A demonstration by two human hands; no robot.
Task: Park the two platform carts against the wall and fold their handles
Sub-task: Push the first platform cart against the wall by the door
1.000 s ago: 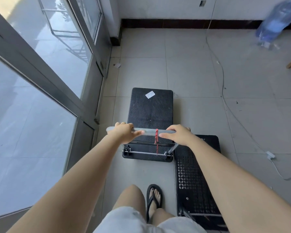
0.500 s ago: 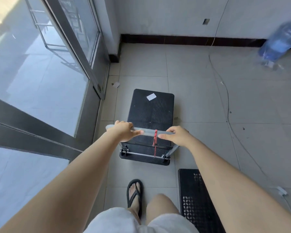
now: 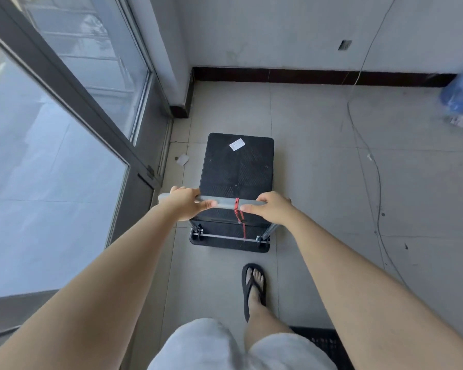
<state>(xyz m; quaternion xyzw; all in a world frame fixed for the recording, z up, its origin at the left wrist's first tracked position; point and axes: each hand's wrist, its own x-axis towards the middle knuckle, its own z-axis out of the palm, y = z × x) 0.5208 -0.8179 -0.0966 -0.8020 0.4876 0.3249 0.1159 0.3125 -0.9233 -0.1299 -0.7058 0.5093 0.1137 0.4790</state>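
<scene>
Fingers (image 3: 208, 203) of the left hand (image 3: 183, 202) and of the right hand (image 3: 271, 210) are wrapped closed around the grey handle (image 3: 225, 203) of the first platform cart (image 3: 237, 166). The handle stands upright; a red cord (image 3: 239, 217) hangs from it. The cart sits on the tiled floor (image 3: 318, 161), beside the glass door (image 3: 64, 129), short of the wall (image 3: 278, 30). The second platform cart (image 3: 324, 340) shows only partly, behind the right leg.
</scene>
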